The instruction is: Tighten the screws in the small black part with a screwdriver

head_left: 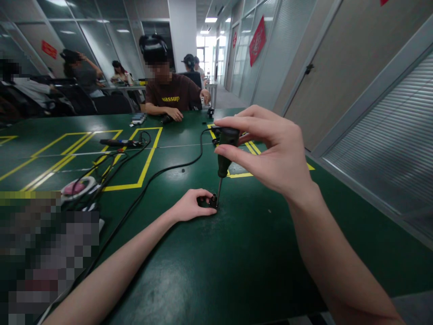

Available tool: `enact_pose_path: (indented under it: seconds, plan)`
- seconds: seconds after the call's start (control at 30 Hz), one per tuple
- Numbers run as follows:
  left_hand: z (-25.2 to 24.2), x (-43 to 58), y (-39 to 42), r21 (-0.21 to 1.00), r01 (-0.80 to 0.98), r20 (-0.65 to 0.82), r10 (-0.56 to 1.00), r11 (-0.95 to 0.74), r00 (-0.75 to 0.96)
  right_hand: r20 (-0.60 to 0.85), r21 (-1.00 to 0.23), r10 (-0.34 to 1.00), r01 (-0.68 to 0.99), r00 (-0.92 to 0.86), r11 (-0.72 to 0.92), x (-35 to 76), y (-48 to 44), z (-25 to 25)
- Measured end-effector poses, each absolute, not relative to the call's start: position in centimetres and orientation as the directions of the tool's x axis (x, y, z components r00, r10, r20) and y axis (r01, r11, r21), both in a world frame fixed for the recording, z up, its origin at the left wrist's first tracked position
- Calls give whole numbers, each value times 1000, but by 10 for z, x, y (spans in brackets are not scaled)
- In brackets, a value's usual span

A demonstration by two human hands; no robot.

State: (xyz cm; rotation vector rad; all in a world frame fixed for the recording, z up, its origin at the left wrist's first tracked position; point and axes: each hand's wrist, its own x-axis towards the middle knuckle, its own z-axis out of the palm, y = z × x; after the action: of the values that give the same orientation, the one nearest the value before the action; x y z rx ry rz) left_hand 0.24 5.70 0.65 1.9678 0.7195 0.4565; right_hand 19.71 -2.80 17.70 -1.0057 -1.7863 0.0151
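My right hand point(270, 146) pinches the dark handle of a screwdriver point(225, 155) between thumb and fingers. The shaft points down, and its tip meets or lies just beside a small black part point(213, 201) on the green table point(230, 262). My left hand point(194, 205) grips that part between thumb and fingers, low against the tabletop. Its exact kind is too small to make out, and the fingers cover some of it.
A black cable point(162, 170) crosses the table from lower left to the yellow-taped area. A dark pen-shaped tool point(118, 143) and a roll of tape point(79, 187) lie left. Opposite sits a person point(172, 95) with a hand on a dark object. Blurred blocks hide the lower left.
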Motion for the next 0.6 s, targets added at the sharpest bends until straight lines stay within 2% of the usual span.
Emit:
enact_pose_path:
  seconds: [0.3, 0.6]
  plan:
    - [7, 2, 57, 870, 303, 28, 653, -389, 756, 779, -428, 620, 644, -93, 634, 194, -29, 175]
    - [5, 3, 57, 883, 293, 22, 654, -368, 756, 780, -370, 602, 649, -171, 665, 196, -27, 177]
